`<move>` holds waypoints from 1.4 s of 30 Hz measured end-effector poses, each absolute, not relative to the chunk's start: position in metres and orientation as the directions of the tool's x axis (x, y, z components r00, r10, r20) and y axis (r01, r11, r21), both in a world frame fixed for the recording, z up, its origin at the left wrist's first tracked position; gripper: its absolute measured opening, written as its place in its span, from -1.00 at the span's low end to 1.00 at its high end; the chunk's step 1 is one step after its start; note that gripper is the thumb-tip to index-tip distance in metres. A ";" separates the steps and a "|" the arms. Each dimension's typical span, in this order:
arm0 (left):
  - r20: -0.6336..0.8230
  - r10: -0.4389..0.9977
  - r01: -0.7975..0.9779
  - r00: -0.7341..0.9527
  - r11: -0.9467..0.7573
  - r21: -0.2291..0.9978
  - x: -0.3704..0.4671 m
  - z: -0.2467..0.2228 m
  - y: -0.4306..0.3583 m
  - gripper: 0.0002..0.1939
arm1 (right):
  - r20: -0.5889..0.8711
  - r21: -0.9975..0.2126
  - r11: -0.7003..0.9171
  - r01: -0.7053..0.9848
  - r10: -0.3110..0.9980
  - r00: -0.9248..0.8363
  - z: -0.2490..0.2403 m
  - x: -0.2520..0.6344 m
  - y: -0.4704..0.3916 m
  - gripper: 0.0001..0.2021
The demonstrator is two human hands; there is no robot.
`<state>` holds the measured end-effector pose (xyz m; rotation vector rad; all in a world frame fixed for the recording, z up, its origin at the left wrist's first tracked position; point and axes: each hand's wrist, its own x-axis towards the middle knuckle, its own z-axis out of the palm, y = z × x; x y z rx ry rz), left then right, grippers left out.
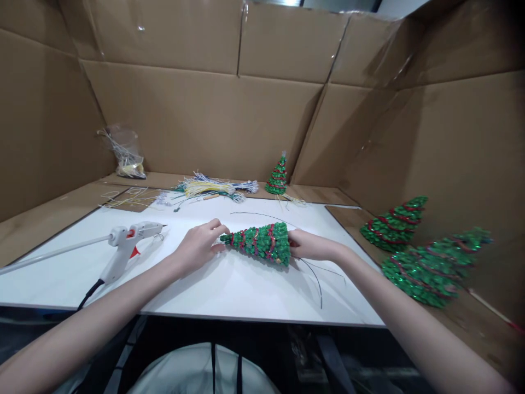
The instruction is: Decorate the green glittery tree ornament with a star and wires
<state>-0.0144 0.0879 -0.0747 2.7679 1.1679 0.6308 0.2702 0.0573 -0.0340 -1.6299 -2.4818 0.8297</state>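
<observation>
A small green sequin Christmas tree with red bands lies on its side over the white board, tip pointing left. My left hand pinches the tree's tip with its fingertips. My right hand grips the wide base end. A thin dark wire curves out from under the base toward the board's front edge.
A white hot glue gun rests at the left with its cord trailing off the front. Bundles of thin wires and a bag lie at the back. One finished tree stands at the back; two more trees lean at the right. Cardboard walls surround the area.
</observation>
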 end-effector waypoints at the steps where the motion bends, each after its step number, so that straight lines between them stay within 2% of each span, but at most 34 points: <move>1: 0.337 0.706 0.686 0.623 -0.700 0.199 -0.015 -0.074 0.088 -0.77 | -0.237 -0.483 0.292 0.826 0.864 -0.444 -0.034 0.270 0.057 -0.83; 9: 0.304 0.715 0.729 0.630 -0.679 0.086 -0.011 -0.073 0.089 -0.84 | -0.213 -0.645 0.255 0.721 0.845 -0.490 -0.043 0.272 0.064 -0.70; 18: 0.315 0.697 0.711 0.645 -0.697 0.087 -0.024 -0.074 0.085 -0.78 | -0.138 -0.738 0.257 0.624 0.847 -0.513 -0.055 0.268 0.067 -0.70; 24: 0.348 0.693 0.708 0.632 -0.699 0.106 -0.035 -0.073 0.076 -0.83 | -0.032 -0.800 0.348 0.488 0.788 -0.615 -0.053 0.262 0.067 -0.65; 34: 0.415 0.660 0.673 0.626 -0.727 0.141 -0.060 -0.078 0.048 -0.86 | -0.130 -0.820 0.311 0.480 0.716 -0.686 -0.045 0.247 0.053 -0.70; 42: 0.428 0.695 0.699 0.578 -0.692 0.180 -0.064 -0.073 0.046 -0.86 | -0.202 -0.834 0.213 0.508 0.740 -0.642 -0.048 0.247 0.069 -0.89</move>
